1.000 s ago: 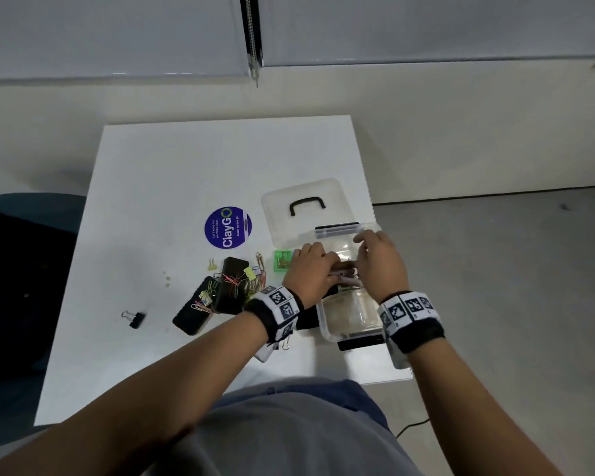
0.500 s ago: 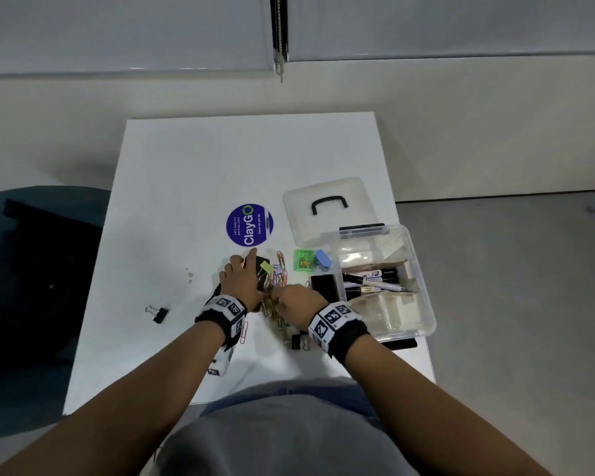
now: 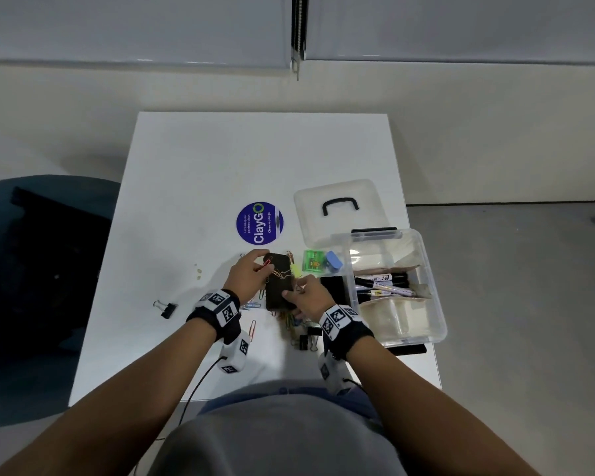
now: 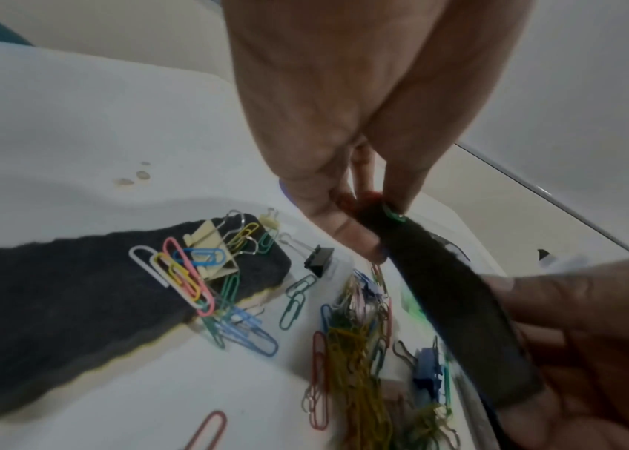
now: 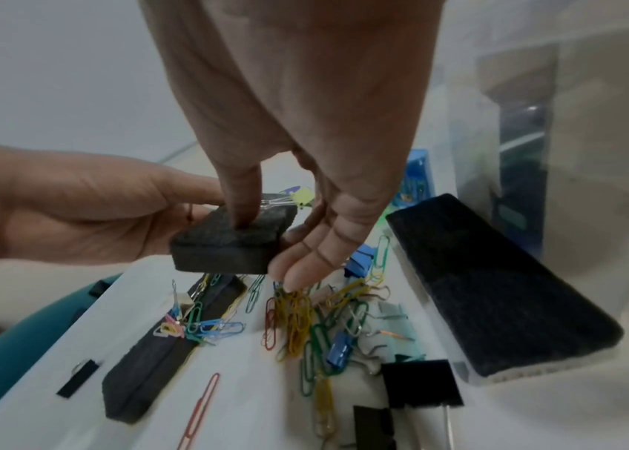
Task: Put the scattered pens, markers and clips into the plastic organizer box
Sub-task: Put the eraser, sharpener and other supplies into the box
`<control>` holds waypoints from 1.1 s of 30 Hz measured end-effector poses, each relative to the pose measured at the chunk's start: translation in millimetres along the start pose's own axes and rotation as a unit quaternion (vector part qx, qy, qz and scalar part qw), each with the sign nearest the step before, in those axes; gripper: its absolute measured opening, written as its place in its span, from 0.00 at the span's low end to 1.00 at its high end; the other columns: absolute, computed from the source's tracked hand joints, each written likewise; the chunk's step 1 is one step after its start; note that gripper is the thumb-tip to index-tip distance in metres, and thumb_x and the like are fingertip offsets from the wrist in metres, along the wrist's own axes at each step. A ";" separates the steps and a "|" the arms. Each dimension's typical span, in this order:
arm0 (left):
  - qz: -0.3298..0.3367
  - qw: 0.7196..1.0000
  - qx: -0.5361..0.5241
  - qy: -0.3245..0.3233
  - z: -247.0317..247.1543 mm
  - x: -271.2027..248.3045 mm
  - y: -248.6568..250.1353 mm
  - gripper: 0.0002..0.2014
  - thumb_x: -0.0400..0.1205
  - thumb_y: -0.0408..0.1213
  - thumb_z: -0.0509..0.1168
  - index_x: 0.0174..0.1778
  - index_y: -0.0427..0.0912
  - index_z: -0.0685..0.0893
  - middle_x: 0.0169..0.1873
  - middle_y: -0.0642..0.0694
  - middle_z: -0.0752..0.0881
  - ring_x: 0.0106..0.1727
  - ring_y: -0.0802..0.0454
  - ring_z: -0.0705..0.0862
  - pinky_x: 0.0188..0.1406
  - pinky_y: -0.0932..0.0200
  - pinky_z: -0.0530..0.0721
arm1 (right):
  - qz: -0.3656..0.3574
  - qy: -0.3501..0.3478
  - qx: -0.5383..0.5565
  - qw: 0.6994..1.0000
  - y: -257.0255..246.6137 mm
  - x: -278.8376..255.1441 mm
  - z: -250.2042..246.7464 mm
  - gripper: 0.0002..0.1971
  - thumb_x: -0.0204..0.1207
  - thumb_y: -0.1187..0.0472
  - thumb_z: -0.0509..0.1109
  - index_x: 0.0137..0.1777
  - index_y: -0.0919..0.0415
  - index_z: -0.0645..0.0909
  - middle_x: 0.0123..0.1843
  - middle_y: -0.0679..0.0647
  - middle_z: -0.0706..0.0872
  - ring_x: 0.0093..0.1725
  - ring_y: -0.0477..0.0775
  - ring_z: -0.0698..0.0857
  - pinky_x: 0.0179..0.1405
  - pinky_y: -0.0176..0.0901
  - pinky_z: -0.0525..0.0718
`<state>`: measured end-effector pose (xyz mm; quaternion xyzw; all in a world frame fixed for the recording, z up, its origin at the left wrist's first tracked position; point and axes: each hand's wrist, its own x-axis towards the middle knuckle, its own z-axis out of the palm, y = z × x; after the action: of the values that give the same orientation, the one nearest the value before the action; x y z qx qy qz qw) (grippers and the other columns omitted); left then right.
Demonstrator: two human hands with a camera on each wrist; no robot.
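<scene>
Clips on table, under both hands gripping eraser

White table, square top, set near a pale wall. Round blue sticker reading "ClayGo" lies flat on it at mid-table. A few small brownish spots mark the surface to the left of the sticker. Dark felt eraser lies flat on the table; a second one lies to its left. Small green case and a blue eraser sit side by side. Teal chair stands left of the table. Grey floor on the right.
</scene>
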<state>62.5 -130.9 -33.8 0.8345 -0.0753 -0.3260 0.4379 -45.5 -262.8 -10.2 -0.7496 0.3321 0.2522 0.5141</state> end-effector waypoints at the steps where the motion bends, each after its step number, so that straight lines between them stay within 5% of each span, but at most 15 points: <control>1: -0.008 1.000 -0.018 -0.005 -0.2 -0.1 -1.6 0.18 0.82 0.41 0.67 0.69 0.49 0.78 0.52 0.39 0.88 0.48 0.44 0.89 0.38 0.59 0.88 | 0.007 -0.013 0.021 1.000 0.0 0.7 -1.7 0.22 0.75 0.48 0.72 0.62 0.64 0.77 0.50 0.62 0.89 0.38 0.59 0.89 0.48 0.60 0.91; 3: -0.020 0.999 -0.026 -0.004 0.7 0.1 -5.7 0.16 0.84 0.40 0.64 0.68 0.49 0.78 0.56 0.37 0.87 0.52 0.43 0.88 0.44 0.50 0.91 | 0.015 -0.039 0.055 0.998 -3.5 -1.1 -5.3 0.19 0.77 0.52 0.73 0.60 0.66 0.80 0.51 0.64 0.89 0.34 0.57 0.88 0.48 0.58 0.91; 6: -0.040 0.999 -0.020 -0.009 6.0 -3.1 -8.0 0.16 0.84 0.45 0.62 0.69 0.50 0.77 0.63 0.41 0.85 0.58 0.45 0.86 0.56 0.42 0.88 | 0.025 -0.048 0.123 0.991 -11.2 -8.1 -10.9 0.10 0.76 0.59 0.74 0.46 0.64 0.77 0.52 0.68 0.88 0.45 0.65 0.90 0.47 0.59 0.91; 9: -0.053 0.997 -0.045 -0.036 15.4 -12.7 2.2 0.32 0.78 0.55 0.70 0.74 0.49 0.68 0.60 0.47 0.83 0.60 0.48 0.84 0.62 0.49 0.84 | 0.000 -0.061 0.145 0.988 -20.1 -16.8 -11.1 0.08 0.79 0.67 0.70 0.41 0.60 0.73 0.44 0.64 0.86 0.35 0.58 0.89 0.26 0.43 0.90; 11: -0.037 0.998 -0.033 -0.037 21.6 -16.7 6.7 0.36 0.76 0.55 0.72 0.75 0.47 0.65 0.58 0.49 0.81 0.60 0.49 0.82 0.62 0.55 0.79 | -0.029 -0.064 0.123 0.990 -25.6 -21.7 -9.2 0.08 0.79 0.67 0.68 0.41 0.57 0.74 0.44 0.64 0.87 0.32 0.59 0.90 0.23 0.41 0.88; 15: -0.038 0.999 -0.002 0.027 24.4 -12.1 5.1 0.20 0.83 0.54 0.62 0.66 0.47 0.73 0.57 0.42 0.85 0.58 0.41 0.84 0.62 0.46 0.81 | -0.011 -0.062 0.130 0.989 -29.0 -25.4 -7.0 0.09 0.78 0.64 0.69 0.39 0.59 0.72 0.44 0.71 0.89 0.45 0.77 0.90 0.44 0.60 0.89; 19: -0.018 0.998 0.034 0.048 25.7 -10.0 7.3 0.15 0.88 0.47 0.54 0.60 0.41 0.77 0.53 0.38 0.86 0.54 0.38 0.84 0.52 0.50 0.78 | 0.005 -0.069 0.167 0.983 -33.7 -28.3 -5.7 0.09 0.72 0.61 0.70 0.44 0.65 0.75 0.48 0.78 0.88 0.46 0.78 0.90 0.51 0.74 0.87; 22: -0.015 0.997 0.046 0.061 28.1 -10.4 12.7 0.15 0.89 0.45 0.53 0.58 0.38 0.78 0.49 0.39 0.86 0.48 0.41 0.82 0.46 0.53 0.75 | 0.035 -0.078 0.238 0.967 -33.5 -25.7 -6.2 0.21 0.69 0.61 0.70 0.60 0.68 0.71 0.55 0.78 0.85 0.46 0.76 0.90 0.50 0.73 0.87; 27: -0.009 0.993 0.098 0.067 20.0 -7.6 7.1 0.09 0.85 0.36 0.59 0.59 0.42 0.80 0.50 0.36 0.85 0.45 0.39 0.86 0.46 0.47 0.86 | 0.048 -0.057 0.280 0.957 -36.0 -32.3 -13.7 0.17 0.73 0.64 0.66 0.59 0.63 0.66 0.54 0.70 0.80 0.47 0.72 0.87 0.49 0.70 0.88; 31: 0.037 0.989 0.143 0.018 13.8 -10.0 11.6 0.13 0.87 0.41 0.57 0.61 0.40 0.82 0.54 0.38 0.84 0.53 0.42 0.82 0.52 0.53 0.77 | 0.031 -0.042 0.247 0.968 -31.6 -23.1 -18.4 0.27 0.64 0.56 0.69 0.62 0.63 0.67 0.56 0.68 0.83 0.54 0.68 0.87 0.54 0.69 0.87; 33: 0.048 0.992 0.119 -0.001 12.7 -16.5 19.4 0.17 0.89 0.45 0.54 0.57 0.38 0.83 0.51 0.40 0.86 0.54 0.43 0.81 0.51 0.53 0.75 | 0.020 -0.032 0.264 0.964 -31.5 -19.7 -19.6 0.24 0.69 0.58 0.68 0.62 0.62 0.66 0.53 0.65 0.81 0.52 0.66 0.86 0.54 0.64 0.87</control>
<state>45.0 -144.5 -15.9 0.8757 -0.1546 -0.2942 0.3502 -33.7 -268.6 29.7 -0.5718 0.3847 0.1898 0.6993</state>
